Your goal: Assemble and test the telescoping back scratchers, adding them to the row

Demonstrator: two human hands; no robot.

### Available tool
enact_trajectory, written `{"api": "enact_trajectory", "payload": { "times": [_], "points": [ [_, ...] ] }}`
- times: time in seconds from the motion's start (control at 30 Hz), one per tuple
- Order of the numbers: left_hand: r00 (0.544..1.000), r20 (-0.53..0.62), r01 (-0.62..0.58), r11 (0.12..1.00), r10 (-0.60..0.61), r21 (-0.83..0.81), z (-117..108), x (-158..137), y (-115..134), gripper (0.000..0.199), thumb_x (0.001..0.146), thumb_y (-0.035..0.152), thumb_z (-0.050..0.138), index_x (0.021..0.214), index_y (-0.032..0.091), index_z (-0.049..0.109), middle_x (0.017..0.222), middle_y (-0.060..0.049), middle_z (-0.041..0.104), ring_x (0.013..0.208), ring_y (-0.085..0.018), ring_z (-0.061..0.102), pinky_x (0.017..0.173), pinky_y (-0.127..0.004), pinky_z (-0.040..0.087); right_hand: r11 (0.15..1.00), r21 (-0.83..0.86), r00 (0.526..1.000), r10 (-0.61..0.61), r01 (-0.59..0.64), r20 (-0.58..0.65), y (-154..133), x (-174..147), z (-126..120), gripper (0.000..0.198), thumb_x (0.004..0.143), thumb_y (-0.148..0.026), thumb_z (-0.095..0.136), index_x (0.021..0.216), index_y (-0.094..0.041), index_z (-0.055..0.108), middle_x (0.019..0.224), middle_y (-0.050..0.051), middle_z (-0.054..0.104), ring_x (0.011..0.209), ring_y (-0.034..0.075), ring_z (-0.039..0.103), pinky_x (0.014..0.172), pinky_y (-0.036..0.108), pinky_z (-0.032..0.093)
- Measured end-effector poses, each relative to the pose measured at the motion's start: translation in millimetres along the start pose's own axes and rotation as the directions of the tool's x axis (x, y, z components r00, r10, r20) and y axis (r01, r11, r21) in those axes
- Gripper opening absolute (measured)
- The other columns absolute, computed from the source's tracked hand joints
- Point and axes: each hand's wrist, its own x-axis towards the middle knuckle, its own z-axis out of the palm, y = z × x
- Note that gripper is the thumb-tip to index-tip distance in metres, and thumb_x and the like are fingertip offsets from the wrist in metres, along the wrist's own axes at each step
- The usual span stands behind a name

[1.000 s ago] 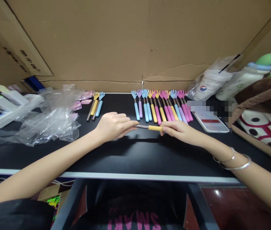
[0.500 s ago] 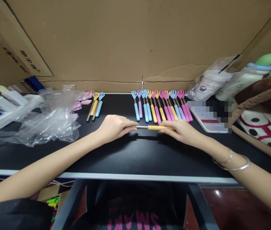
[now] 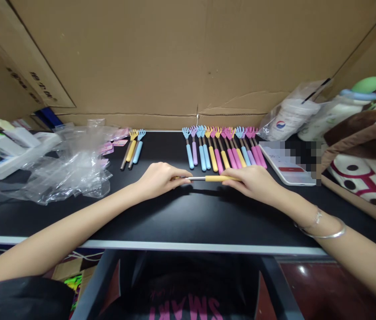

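Between my two hands a yellow-handled back scratcher (image 3: 215,178) lies level above the black table. My left hand (image 3: 163,178) pinches its left end, and most of that end is hidden in the fingers. My right hand (image 3: 249,181) is closed around the yellow handle. A bare metal rod shows between the hands. Just behind my right hand, a row of back scratchers (image 3: 205,153) in blue, purple, yellow and pink lies with the claws pointing away. Farther left lie a yellow back scratcher (image 3: 130,150) and a blue one (image 3: 137,151).
Clear plastic bags (image 3: 74,164) are heaped at the left, beside a white power strip (image 3: 17,155). To the right are a phone (image 3: 286,164), a bagged cup (image 3: 289,118), a bottle (image 3: 334,113) and a cloth bag (image 3: 364,164). A cardboard wall (image 3: 161,58) rises behind the table (image 3: 174,222).
Both hands stay almost in place. A bit of the scratcher's yellow left end now shows between my left fingers, where it was hidden before.
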Motion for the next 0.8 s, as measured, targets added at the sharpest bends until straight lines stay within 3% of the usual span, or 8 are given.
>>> {"api": "enact_trajectory", "payload": {
  "times": [0.43, 0.63, 0.8],
  "points": [
    [0.999, 0.03, -0.015, 0.999, 0.014, 0.044, -0.5, -0.5, 8.0, 0.031, 0.091, 0.046, 0.045, 0.102, 0.027, 0.067, 0.06, 0.003, 0.063, 0.052, -0.01, 0.055, 0.05, -0.019, 0.026, 0.997, -0.061, 0.998, -0.043, 0.046, 0.051, -3.6, -2.2, -6.0, 0.045, 0.092, -0.051, 0.029, 0.096, -0.022, 0.063, 0.061, 0.001, 0.06, 0.051, 0.011, 0.05, 0.052, 0.025, 0.027],
    [0.998, 0.047, -0.054, 0.995, 0.05, 0.082, 1.8, 0.3, 6.5, 0.026, 0.09, 0.041, 0.046, 0.105, 0.027, 0.062, 0.065, 0.004, 0.062, 0.056, -0.011, 0.057, 0.051, -0.019, 0.026, 0.999, 0.041, 0.997, 0.023, -0.026, 0.072, -4.8, -1.0, -9.7, 0.034, 0.09, -0.049, 0.037, 0.102, -0.024, 0.056, 0.06, -0.002, 0.058, 0.048, 0.011, 0.048, 0.051, 0.023, 0.028],
    [0.999, 0.04, -0.03, 0.999, 0.029, 0.039, -0.9, 0.0, 6.2, 0.023, 0.089, 0.036, 0.048, 0.109, 0.029, 0.057, 0.069, 0.005, 0.061, 0.059, -0.01, 0.056, 0.053, -0.019, 0.028, 0.978, 0.195, 0.991, 0.053, -0.077, 0.123, -5.4, -1.5, -13.8, 0.031, 0.089, -0.046, 0.04, 0.108, -0.023, 0.049, 0.079, 0.001, 0.062, 0.063, 0.012, 0.055, 0.058, 0.023, 0.036]
  ]
}}
